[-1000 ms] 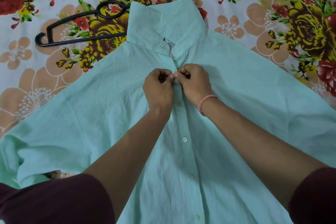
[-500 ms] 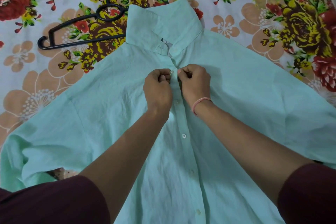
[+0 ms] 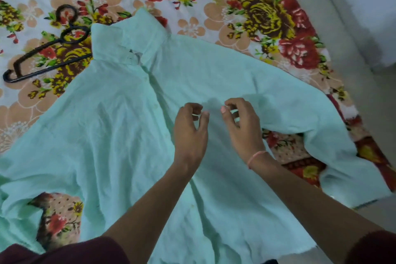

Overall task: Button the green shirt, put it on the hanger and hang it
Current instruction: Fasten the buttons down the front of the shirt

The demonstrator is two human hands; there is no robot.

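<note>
The pale green shirt lies flat on its back on the flowered bedsheet, collar toward the far side and its front placket running down the middle. My left hand and my right hand hover side by side over the right chest of the shirt, fingers curled and apart, holding nothing. A pink band circles my right wrist. The black plastic hanger lies on the sheet left of the collar, its right end hidden under the shirt.
The flowered bedsheet covers the bed; its right edge drops to a pale floor and wall. The shirt's right sleeve reaches that edge. Dark maroon sleeves cover my upper arms.
Both hands let go of the placket below the collar and pulled back toward me and to the right. The view shifted right, bringing the bed's edge into sight.
</note>
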